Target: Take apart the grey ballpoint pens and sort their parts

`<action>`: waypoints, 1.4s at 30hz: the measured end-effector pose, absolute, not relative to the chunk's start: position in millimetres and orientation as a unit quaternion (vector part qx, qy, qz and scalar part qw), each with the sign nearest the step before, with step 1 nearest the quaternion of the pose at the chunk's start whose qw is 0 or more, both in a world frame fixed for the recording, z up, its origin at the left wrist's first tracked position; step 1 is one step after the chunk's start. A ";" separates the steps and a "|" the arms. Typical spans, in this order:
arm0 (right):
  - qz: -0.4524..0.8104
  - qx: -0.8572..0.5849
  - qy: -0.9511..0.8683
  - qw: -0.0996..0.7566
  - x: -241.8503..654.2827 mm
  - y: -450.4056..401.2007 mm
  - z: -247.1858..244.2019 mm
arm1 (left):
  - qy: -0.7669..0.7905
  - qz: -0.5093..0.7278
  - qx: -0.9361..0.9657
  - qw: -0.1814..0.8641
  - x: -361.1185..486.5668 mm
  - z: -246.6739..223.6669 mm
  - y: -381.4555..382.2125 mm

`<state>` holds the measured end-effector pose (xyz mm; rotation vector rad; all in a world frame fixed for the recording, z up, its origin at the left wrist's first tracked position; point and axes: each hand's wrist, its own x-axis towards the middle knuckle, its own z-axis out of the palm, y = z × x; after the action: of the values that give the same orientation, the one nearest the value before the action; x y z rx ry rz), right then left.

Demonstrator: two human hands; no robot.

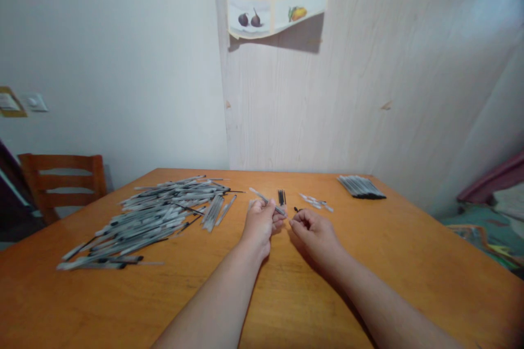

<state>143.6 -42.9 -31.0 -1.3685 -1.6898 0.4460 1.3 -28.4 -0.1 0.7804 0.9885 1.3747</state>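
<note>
My left hand (261, 223) is closed around a slim translucent pen barrel (262, 196), which slants from upper left down to the right. My right hand (313, 232) is pinched just right of the barrel's lower end; what its fingertips hold is too small to make out. A small black piece (297, 209) shows at those fingertips, and I cannot tell if it is held or lies behind them. Beyond my hands lie several thin black sticks (281, 197) side by side. Small whitish pieces (315, 202) are scattered to their right.
A big loose heap of translucent pens with black parts (155, 218) covers the table's left side. Next to it lies a small group of clear tubes (213, 212). A neat row of pens (361, 187) sits at the far right. A wooden chair (65, 180) stands beyond the left edge.
</note>
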 end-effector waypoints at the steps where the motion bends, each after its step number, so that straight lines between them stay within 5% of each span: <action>1: 0.179 -0.558 -0.680 0.442 143.9 -44.1 -29.7 | 0.427 0.599 0.330 0.592 -1.3 1.3 -26.9; 14: 0.163 -0.600 -0.684 0.380 157.2 -59.3 -9.7 | 0.391 0.714 0.219 0.537 -51.3 18.2 -6.0; 29: 0.003 -0.745 -0.636 0.202 143.5 -34.4 8.5 | 0.378 0.702 0.198 0.570 -47.3 16.0 -4.7; 42: -0.050 -0.768 -0.614 0.174 115.3 0.1 -16.5 | 0.368 0.702 0.175 0.583 -48.0 20.6 -5.6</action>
<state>115.3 0.1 -16.5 -2.1787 -1.7403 -0.1410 -48.0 -5.6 20.6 0.4083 0.8598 1.6395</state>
